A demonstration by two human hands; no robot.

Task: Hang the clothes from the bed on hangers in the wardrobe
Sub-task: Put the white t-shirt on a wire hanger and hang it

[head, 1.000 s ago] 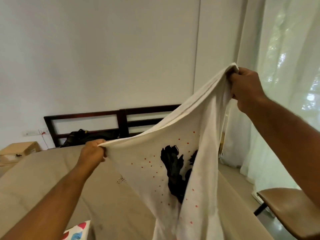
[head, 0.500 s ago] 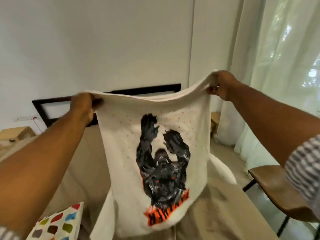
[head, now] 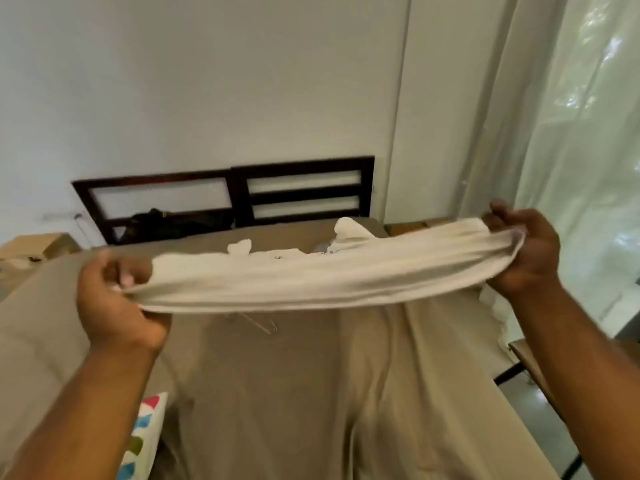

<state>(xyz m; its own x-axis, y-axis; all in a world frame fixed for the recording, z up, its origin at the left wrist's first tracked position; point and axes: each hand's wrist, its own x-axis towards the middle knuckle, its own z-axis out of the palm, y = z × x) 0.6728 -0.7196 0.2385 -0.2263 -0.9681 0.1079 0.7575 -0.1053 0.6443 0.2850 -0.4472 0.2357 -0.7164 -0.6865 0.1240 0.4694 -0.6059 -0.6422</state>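
Head view: the white T-shirt is stretched level above the bed, left hand and right hand each with fingers curled tight round one end. A wire hanger lies beneath, unused; hanging looks barely begun, wardrobe unseen
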